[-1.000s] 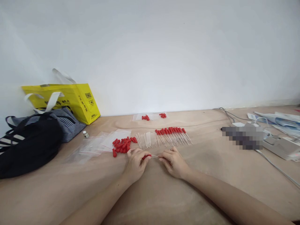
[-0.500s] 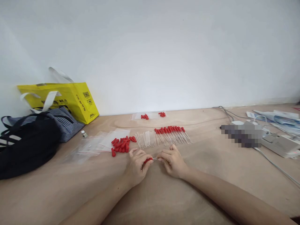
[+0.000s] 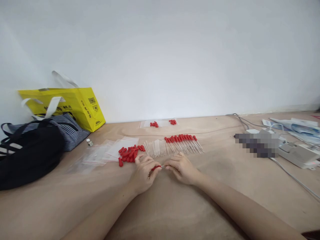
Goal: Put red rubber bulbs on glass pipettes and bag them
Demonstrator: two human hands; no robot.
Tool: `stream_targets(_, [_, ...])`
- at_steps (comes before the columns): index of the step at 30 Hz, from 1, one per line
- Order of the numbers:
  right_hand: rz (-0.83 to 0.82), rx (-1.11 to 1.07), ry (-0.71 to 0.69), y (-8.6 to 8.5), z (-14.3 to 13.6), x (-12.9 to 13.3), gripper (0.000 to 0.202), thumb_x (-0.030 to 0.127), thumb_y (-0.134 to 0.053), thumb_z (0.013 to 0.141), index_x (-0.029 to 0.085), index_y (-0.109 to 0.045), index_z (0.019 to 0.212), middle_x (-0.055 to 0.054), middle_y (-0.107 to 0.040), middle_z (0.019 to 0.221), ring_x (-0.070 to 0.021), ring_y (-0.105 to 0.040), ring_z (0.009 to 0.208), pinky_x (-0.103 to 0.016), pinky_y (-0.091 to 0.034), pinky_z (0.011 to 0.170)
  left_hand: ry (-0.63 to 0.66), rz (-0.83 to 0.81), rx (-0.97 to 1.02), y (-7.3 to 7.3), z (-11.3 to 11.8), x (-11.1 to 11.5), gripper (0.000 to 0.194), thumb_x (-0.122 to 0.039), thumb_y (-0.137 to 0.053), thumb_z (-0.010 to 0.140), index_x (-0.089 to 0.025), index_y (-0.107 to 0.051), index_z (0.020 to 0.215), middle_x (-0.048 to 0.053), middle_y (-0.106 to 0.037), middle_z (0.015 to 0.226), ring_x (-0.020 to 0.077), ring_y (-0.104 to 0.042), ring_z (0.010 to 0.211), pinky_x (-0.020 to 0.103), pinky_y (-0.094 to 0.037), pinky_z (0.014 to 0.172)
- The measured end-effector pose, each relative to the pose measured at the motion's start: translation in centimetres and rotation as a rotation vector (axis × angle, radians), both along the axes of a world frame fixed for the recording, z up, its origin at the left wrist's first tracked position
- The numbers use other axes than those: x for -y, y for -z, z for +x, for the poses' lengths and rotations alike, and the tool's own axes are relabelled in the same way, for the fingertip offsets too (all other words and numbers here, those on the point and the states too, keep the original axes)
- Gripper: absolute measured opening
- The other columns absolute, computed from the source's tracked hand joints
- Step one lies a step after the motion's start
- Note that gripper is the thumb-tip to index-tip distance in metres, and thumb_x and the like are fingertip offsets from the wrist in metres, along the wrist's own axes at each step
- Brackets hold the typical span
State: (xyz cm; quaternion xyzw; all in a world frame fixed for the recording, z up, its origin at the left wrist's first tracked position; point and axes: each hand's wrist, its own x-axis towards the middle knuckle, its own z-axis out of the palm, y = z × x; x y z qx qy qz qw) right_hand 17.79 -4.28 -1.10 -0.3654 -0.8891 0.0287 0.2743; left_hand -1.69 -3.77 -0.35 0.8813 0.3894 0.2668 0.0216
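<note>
My left hand (image 3: 145, 172) is closed on a red rubber dropper bulb (image 3: 156, 167), pinched between thumb and fingers. From the bulb's right end a thin clear dropper tube (image 3: 163, 166) runs into the pinched fingers of my right hand (image 3: 182, 168); how deep it sits in the bulb is hidden. Beyond my left hand lies a heap of loose red bulbs (image 3: 128, 154). Bare tubes (image 3: 156, 148) lie side by side past the gap between my hands. To their right is a slanted row of tubes fitted with red bulbs (image 3: 182, 138).
Clear plastic bags (image 3: 100, 154) and a small bottle (image 3: 89, 142) lie at left, near a yellow bag (image 3: 85, 110) and a black bag (image 3: 32, 156). Another clear bag (image 3: 162, 123) with red bulbs rests by the wall. A white power adapter (image 3: 298, 155) and cables are at right.
Both hands have shifted slightly left and away from me, with the bulb and tube between them. Less of the tube shows between the fingers now.
</note>
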Motion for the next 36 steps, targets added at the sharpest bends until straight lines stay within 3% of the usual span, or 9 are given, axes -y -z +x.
stream_targets(3, [0.041,0.069,0.043,-0.6,0.4,0.0,0.019,0.02,-0.043,0.084,0.022,-0.06,0.091,-0.003,-0.061,0.082,-0.0149,-0.048,0.077,-0.028,-0.023,0.067,-0.023,-0.006,-0.031,-0.2,-0.5,-0.4,0.019,-0.03,-0.042,0.083,-0.022,-0.057,0.075,-0.002,-0.063,0.071,0.0163,-0.052,0.078,0.044,-0.016,0.089])
stream_targets(6, [0.023,0.076,0.152,-0.5,0.6,-0.1,0.018,0.021,-0.045,0.082,0.022,-0.062,0.085,-0.003,-0.062,0.077,-0.0154,-0.048,0.076,-0.029,-0.022,0.067,-0.086,0.002,-0.047,-0.3,-1.1,-1.0,0.018,-0.035,-0.043,0.082,-0.025,-0.055,0.091,0.0,-0.063,0.089,0.0194,-0.05,0.09,0.044,-0.017,0.089])
stream_targets(9, [-0.039,-0.012,0.431,-0.1,0.4,-1.0,0.02,0.02,-0.043,0.082,0.021,-0.063,0.083,-0.003,-0.063,0.079,-0.0162,-0.05,0.078,-0.029,-0.022,0.067,-0.272,0.084,-0.014,-0.5,-2.1,-1.9,0.031,-0.038,-0.046,0.079,-0.025,-0.047,0.107,0.005,-0.058,0.106,0.0235,-0.046,0.1,0.045,-0.02,0.088])
stream_targets(12, [-0.093,-0.065,0.702,0.4,0.0,-2.6,0.021,0.02,-0.041,0.082,0.022,-0.062,0.084,-0.003,-0.064,0.081,-0.017,-0.052,0.081,-0.029,-0.022,0.067,-0.427,0.159,-0.045,-0.8,-3.4,-2.8,0.025,-0.032,-0.046,0.077,-0.024,-0.051,0.101,0.006,-0.059,0.102,0.0244,-0.047,0.097,0.045,-0.02,0.088])
stream_targets(15, [-0.103,-0.074,0.818,0.7,-0.8,-4.2,0.02,0.02,-0.042,0.08,0.02,-0.06,0.089,-0.004,-0.064,0.085,-0.0174,-0.053,0.083,-0.029,-0.022,0.069,-0.481,0.162,-0.115,-1.0,-4.4,-3.1,0.022,-0.03,-0.049,0.073,-0.024,-0.053,0.094,0.005,-0.059,0.096,0.025,-0.048,0.093,0.048,-0.02,0.087])
stream_targets(24, [-0.092,-0.041,0.9,1.2,-2.0,-5.9,0.014,0.022,-0.043,0.077,0.018,-0.057,0.079,-0.006,-0.064,0.074,-0.0196,-0.054,0.075,-0.033,-0.02,0.071,-0.507,0.128,-0.201,-1.0,-5.2,-3.1,0.02,-0.033,-0.057,0.065,-0.023,-0.054,0.082,0.006,-0.056,0.092,0.0255,-0.047,0.091,0.047,-0.023,0.083])
stream_targets(31, [-0.032,-0.054,0.865,0.8,-2.5,-5.7,0.02,0.027,-0.042,0.079,0.018,-0.06,0.077,-0.008,-0.063,0.085,-0.0214,-0.052,0.082,-0.035,-0.021,0.073,-0.51,0.129,-0.237,-1.2,-5.6,-3.4,0.019,-0.036,-0.057,0.068,-0.022,-0.056,0.081,0.006,-0.057,0.09,0.0251,-0.048,0.089,0.046,-0.025,0.08])
stream_targets(36, [-0.144,0.003,0.899,0.1,-3.9,-6.3,0.024,0.029,-0.043,0.076,0.016,-0.063,0.077,-0.011,-0.063,0.086,-0.0234,-0.052,0.084,-0.037,-0.023,0.076,-0.481,0.168,-0.252,-0.8,-5.2,-3.4,0.013,-0.032,-0.054,0.071,-0.023,-0.059,0.079,0.006,-0.058,0.087,0.024,-0.049,0.087,0.046,-0.023,0.081])
